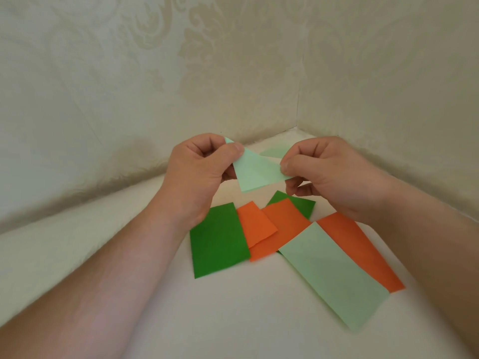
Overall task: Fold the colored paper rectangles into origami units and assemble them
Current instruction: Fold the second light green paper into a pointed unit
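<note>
From the head camera we see our left hand (204, 164) pinching the upper left corner of a pale green paper (255, 171), thumb on top, while our right hand (318, 172) pinches its right edge between thumb and forefinger; the piece is held in the air above the worktop (129, 255), already partly folded into a slanted shape. To do this fold well, we judge that we should line the edges up exactly before pressing, then run a thumbnail along the crease. Below wait the dark green rectangle (217, 239), two overlapping orange rectangles (261, 226), another dark green piece (300, 203) under them, a long pale green rectangle (334, 275) and an orange strip (363, 252) beside it.
</note>
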### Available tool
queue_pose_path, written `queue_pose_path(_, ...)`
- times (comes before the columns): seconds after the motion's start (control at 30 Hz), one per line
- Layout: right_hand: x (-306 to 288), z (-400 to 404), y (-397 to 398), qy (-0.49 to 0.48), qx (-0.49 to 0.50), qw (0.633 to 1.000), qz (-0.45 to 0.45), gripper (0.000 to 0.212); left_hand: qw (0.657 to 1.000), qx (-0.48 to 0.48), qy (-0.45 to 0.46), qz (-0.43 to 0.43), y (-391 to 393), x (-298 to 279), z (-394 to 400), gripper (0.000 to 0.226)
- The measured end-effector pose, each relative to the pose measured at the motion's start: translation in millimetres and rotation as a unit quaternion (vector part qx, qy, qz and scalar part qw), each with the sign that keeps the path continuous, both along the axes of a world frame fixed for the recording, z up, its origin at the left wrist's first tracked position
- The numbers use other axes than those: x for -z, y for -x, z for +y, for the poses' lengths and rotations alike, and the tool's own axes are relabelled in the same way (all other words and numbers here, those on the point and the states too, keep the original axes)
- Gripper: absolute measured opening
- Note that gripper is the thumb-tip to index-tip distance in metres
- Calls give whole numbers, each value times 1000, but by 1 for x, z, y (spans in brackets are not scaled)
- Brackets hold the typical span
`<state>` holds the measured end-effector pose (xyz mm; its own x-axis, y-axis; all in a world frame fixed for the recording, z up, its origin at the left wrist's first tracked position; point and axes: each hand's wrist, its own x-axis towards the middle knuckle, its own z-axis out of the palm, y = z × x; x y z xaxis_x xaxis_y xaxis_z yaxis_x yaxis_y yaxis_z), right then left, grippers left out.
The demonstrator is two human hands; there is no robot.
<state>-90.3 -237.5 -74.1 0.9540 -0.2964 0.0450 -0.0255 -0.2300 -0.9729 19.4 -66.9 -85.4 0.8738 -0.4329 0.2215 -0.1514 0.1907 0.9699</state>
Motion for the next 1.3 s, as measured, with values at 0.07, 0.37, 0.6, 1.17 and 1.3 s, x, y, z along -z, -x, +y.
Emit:
queue_pose_path(0.07,0,0,0,-3,1,1000,-5,18,1000,-1,-2,-3,1,1,-1,29)
queue_pose_path(0.37,-1,-1,0,-2,7,1000,-4,22,999,-27,20,-5,-1,-1,0,34)
queue_pose_path(0.6,0,-4,-1,18,18,1000,-14,23,999,-36,23,-6,-1,-4,2,47)
queue_pose_path(1.17,4,-1,-1,52,4,998,-41,13,991,112,-75,-25,15,4,-1,12)
queue_pose_path(1.3,7,-3,-1,106,22,992,-64,13,985,73,-141,-71,20,5,-3,18)
